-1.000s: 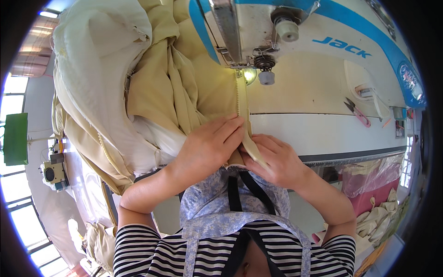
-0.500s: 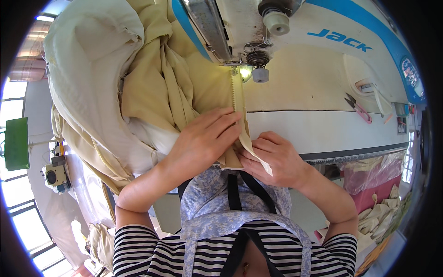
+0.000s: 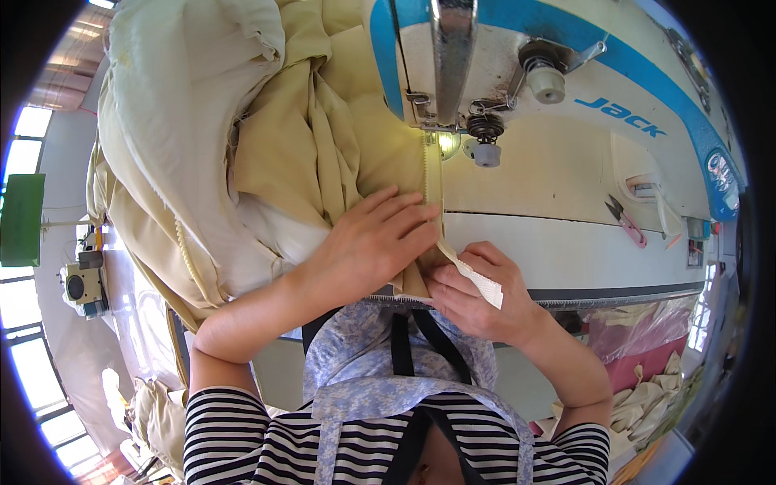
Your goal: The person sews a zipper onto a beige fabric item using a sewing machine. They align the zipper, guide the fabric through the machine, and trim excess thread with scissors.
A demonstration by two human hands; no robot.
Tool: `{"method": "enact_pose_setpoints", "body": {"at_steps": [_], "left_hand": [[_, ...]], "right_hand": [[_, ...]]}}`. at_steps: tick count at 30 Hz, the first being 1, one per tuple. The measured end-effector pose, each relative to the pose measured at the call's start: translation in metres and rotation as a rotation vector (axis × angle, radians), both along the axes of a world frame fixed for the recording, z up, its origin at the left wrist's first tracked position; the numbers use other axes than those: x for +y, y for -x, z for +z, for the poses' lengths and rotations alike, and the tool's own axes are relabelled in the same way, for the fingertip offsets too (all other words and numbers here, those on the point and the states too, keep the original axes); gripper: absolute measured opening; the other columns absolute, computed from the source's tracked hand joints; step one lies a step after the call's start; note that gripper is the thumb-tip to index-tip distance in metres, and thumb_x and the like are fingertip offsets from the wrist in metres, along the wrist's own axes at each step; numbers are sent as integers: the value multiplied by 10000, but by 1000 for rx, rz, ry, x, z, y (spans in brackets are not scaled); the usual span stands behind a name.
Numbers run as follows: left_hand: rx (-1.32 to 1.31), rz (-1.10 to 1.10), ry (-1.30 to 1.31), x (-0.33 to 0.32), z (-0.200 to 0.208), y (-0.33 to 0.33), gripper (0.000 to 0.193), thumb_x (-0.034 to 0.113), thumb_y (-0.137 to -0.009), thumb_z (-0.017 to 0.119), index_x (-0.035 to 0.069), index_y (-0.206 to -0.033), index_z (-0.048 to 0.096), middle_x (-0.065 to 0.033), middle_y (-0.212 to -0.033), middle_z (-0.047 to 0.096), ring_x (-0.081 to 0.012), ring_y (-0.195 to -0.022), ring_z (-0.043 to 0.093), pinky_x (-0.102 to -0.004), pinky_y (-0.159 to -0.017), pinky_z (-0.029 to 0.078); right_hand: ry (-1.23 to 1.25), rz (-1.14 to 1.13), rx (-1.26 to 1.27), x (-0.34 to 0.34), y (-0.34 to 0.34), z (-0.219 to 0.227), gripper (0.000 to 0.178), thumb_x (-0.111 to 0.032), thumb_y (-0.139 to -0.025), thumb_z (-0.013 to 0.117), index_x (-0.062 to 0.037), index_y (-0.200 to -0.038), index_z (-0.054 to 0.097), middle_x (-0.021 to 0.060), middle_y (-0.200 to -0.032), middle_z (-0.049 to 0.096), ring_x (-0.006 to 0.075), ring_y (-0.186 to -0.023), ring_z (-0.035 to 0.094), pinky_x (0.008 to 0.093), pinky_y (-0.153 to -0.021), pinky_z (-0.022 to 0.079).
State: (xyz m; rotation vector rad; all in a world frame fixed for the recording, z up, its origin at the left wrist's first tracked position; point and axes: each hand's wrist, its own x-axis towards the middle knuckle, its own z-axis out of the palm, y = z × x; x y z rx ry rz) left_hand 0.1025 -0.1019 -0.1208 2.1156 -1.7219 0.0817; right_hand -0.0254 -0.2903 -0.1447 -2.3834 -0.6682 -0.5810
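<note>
A cream zipper tape (image 3: 433, 174) with teeth along its left edge runs from under the sewing machine's presser foot (image 3: 432, 136) toward me, on top of beige fabric (image 3: 291, 153). My left hand (image 3: 372, 242) lies palm down on the fabric, its fingers extended and slightly apart, fingertips at the tape. Just right of it, my right hand (image 3: 485, 295) has curled fingers pinching the fabric's near edge. The tape's loose white end (image 3: 485, 284) lies across those fingers. My right thumb and the underside of the fabric are hidden.
Bulky white lining (image 3: 170, 121) is heaped with the fabric at the left. The lit machine head (image 3: 517, 73) overhangs the far side. Pink-handled thread snips (image 3: 628, 222) lie on the bed at right. A ruler strip (image 3: 614, 297) lines the table's front edge.
The whole view has shifted, so machine and cloth appear further right and lower. My left fingers are slightly more spread. The tape's loose end lies flatter over my right hand.
</note>
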Motion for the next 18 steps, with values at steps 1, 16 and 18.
{"method": "enact_pose_setpoints", "body": {"at_steps": [1, 16, 18], "left_hand": [[-11, -4, 5, -2, 0, -3, 326, 131, -812, 630, 61, -1129, 605, -114, -1227, 654, -326, -1188, 613, -494, -1069, 466], [-549, 85, 132, 8, 78, -99, 292, 354, -920, 672, 66, -963, 688, -99, -911, 694, -306, -934, 644, -447, -830, 508], [-540, 148, -121, 15, 111, -89, 265, 344, -885, 710, 82, -884, 675, -73, -842, 673, -271, -857, 646, -413, -751, 508]], "right_hand": [[7, -2, 1, -1, -1, 1, 181, -114, -749, 803, -66, -894, 705, 7, -820, 612, 177, -739, 594, 322, -738, 482], [-203, -336, 309, 11, -45, 9, 404, -238, -894, 740, -79, -1250, 633, 93, -870, 664, 273, -776, 638, 399, -691, 511], [-224, -337, 315, 13, -46, 13, 400, -238, -925, 720, -48, -1268, 642, 129, -892, 684, 273, -789, 675, 368, -692, 532]]}}
